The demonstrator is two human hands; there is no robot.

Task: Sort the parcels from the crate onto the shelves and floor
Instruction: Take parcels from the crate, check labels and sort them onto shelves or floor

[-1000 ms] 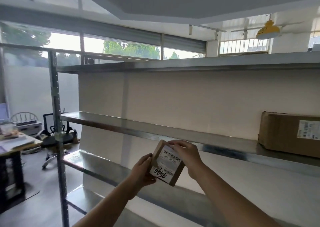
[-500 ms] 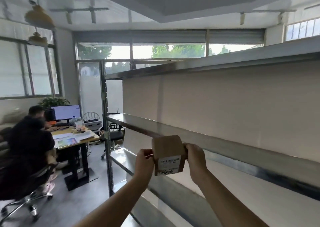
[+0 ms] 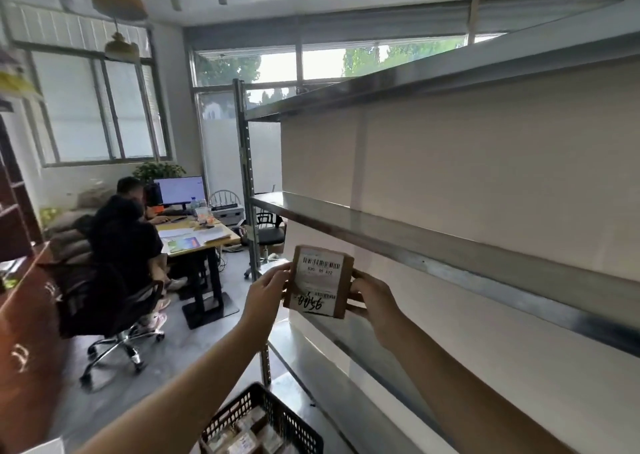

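We hold 1 small brown parcel (image 3: 318,282) up in front of us, with its white label facing us. Our left hand (image 3: 266,292) grips its left side and our right hand (image 3: 372,301) grips its right side, so the 2 hands are apart with the parcel clamped between them. The parcel is in the air, near the front edge of the middle shelf (image 3: 450,249), and it is not on any shelf yet. Down by our arms sits the black crate (image 3: 287,415), and more parcels (image 3: 242,434) lie inside it. So we think the job is far from done: this parcel needs a place, and the ones in the crate come after. The middle shelf has a hard metal front edge, so we think the parcel must go up and over it without a bump. The top shelf (image 3: 450,76) is high above, and the lower shelf (image 3: 311,367) runs under our right arm. A metal post (image 3: 247,183) stands at the left end, just behind our left hand. The floor (image 3: 194,349) on the left has some room, but a person in a wheeled chair (image 3: 114,246) and a desk (image 3: 197,239) are there, well apart from us.
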